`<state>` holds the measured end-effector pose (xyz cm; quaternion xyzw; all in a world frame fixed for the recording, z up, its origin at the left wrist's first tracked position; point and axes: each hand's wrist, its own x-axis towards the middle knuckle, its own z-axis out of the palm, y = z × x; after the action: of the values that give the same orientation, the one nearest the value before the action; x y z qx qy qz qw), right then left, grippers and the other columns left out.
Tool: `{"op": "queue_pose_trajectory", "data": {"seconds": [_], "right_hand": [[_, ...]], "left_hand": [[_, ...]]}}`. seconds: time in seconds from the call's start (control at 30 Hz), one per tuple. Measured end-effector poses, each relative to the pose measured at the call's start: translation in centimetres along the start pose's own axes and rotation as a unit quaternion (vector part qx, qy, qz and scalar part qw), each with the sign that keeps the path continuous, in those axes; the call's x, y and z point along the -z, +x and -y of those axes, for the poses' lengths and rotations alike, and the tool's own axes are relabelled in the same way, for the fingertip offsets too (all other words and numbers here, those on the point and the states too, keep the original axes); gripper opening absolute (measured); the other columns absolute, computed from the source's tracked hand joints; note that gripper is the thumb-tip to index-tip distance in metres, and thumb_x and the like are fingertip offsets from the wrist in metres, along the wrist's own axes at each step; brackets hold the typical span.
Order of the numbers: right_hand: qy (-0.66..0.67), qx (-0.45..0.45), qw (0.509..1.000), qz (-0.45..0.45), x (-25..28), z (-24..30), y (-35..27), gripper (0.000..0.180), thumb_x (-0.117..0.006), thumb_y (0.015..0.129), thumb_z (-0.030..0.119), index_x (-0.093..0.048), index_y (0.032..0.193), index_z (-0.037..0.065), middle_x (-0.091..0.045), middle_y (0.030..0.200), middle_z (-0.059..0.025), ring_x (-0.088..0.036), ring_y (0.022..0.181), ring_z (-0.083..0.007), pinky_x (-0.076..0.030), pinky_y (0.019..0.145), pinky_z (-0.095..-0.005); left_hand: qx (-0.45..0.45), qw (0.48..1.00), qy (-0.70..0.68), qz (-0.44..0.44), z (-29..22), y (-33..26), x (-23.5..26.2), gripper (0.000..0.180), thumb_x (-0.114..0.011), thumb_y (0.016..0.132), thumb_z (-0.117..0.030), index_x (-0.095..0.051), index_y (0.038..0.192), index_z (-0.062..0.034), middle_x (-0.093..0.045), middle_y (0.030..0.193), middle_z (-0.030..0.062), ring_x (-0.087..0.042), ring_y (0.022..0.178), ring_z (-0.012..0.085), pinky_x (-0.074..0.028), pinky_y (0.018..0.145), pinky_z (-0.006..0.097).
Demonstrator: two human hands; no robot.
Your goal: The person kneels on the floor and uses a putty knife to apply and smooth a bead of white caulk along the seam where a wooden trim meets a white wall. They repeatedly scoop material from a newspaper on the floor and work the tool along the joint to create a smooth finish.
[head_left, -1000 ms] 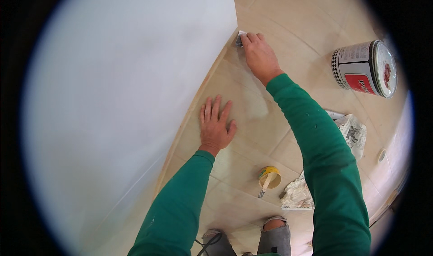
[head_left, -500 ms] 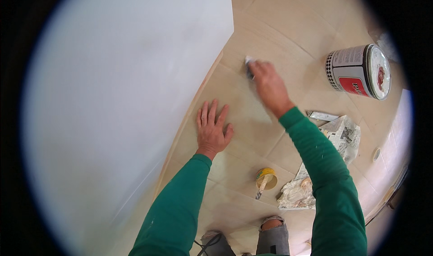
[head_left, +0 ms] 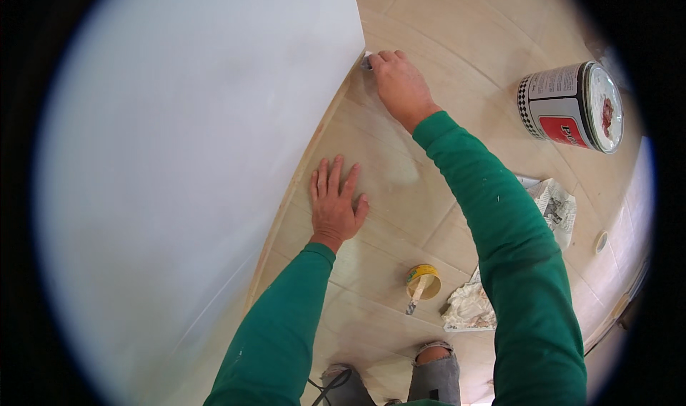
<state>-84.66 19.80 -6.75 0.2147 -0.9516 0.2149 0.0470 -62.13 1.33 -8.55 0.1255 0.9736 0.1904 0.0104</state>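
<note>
Beige tiled floor (head_left: 400, 191), with a large white panel (head_left: 193, 134) rising left of the yellow tub (head_left: 423, 270) and a tan strip (head_left: 304, 156) along the panel's foot. Tub used as reference: open top, flat stick (head_left: 416, 296) angled out over its near side, end stained grey.

Right hand (head_left: 402, 84): well beyond the tub, fingers closed over a small whitish-grey pad (head_left: 366, 62), only its edge visible. Pad sits far past the tub, slightly left, down by the panel's corner; whether it touches the panel, can't tell. Thumb placement hidden.

Left hand (head_left: 336, 202): beyond the tub and to its left, palm down on the tiles, fingers spread, thumb out, just beside the strip. Holding nothing.

Both arms in green sleeves (head_left: 525, 256); the right one passes right of the tub and covers part of the newspaper (head_left: 559, 209). Creamy white mass (head_left: 470, 304) just right of the tub. Large paint can (head_left: 550, 109) far beyond and right, lid smeared white with a dark red blotch. Tape roll (head_left: 602, 242) well right. Torn grey jeans (head_left: 439, 377) and dark cord (head_left: 332, 386) on the tub's near side.
</note>
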Motion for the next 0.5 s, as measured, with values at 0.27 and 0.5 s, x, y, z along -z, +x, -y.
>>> {"op": "queue_pose_trajectory", "data": {"seconds": [0.27, 0.5], "right_hand": [[0.000, -0.037, 0.999, 0.016, 0.9, 0.0, 0.5, 0.020, -0.056, 0.095, 0.006, -0.068, 0.110, -0.002, -0.069, 0.112, -0.0153, -0.063, 0.110, -0.0341, -0.058, 0.092, -0.0421], [0.034, -0.017, 0.999, -0.004, 1.0, -2.1, 2.4, 0.029, -0.054, 0.093, 0.002, -0.070, 0.117, 0.003, -0.071, 0.117, -0.0146, -0.064, 0.112, -0.0358, -0.055, 0.096, -0.0456]], "left_hand": [[0.001, 1.000, -0.003, -0.001, 0.1, -0.2, 0.0, 0.066, -0.066, 0.091, -0.030, -0.051, 0.154, -0.0152, -0.035, 0.166, 0.0205, -0.029, 0.152, 0.0486, -0.022, 0.122, 0.066], [-0.002, 1.000, -0.004, -0.001, 0.1, -0.2, 0.4, 0.067, -0.066, 0.091, -0.028, -0.050, 0.154, -0.0145, -0.035, 0.166, 0.0208, -0.029, 0.152, 0.0489, -0.023, 0.122, 0.066]]}}
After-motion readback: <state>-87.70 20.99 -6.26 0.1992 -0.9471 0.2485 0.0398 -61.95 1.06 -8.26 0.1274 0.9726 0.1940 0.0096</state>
